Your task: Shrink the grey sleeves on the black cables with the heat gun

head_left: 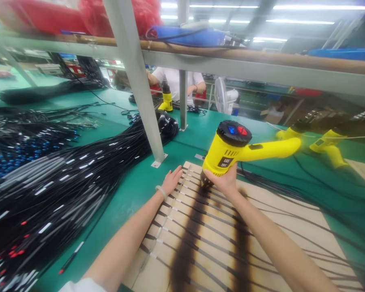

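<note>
A yellow heat gun with a black cap is held in my right hand, its nozzle pointing down close over the far end of a wooden board. Rows of thin black cables lie side by side across the board, which has two dark scorched bands. My left hand rests at the board's far left edge, by the cable ends, with a pale band round the wrist. Its fingers point forward and lie flat, gripping nothing visible.
Big bundles of black cables cover the green table at left. A metal post rises ahead under a shelf. More yellow heat guns stand at right. A person and a fan are across the table.
</note>
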`<state>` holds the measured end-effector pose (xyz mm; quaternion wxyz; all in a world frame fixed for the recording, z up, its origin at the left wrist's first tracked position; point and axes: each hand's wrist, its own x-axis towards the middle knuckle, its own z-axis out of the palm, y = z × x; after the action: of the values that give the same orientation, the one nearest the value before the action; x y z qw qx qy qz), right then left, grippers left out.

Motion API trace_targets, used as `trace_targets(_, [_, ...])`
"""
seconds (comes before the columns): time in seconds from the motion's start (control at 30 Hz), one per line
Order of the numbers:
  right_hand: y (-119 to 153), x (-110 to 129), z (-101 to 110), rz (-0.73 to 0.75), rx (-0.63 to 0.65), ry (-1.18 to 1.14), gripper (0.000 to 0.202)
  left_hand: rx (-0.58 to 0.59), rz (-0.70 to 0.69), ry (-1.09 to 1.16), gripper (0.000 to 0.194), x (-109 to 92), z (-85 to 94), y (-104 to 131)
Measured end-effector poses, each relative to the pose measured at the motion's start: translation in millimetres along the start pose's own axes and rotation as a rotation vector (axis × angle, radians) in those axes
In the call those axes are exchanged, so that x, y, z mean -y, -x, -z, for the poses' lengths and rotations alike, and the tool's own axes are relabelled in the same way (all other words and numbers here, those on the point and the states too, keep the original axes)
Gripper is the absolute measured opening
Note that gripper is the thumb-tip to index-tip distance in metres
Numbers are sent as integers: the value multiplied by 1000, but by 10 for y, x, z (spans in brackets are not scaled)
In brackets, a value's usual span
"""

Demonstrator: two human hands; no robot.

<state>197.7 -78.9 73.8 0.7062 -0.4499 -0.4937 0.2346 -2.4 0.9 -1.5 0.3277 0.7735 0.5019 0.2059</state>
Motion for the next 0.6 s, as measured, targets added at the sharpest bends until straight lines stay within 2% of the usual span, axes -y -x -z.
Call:
trace_targets(0.33, [-7, 57, 3, -14, -4, -12, 63, 4, 5, 3, 63, 18, -3, -6])
trace_targets(0.6, [-308, -72, 22, 51, -57, 42, 68, 4, 8, 10, 61, 31, 8, -9])
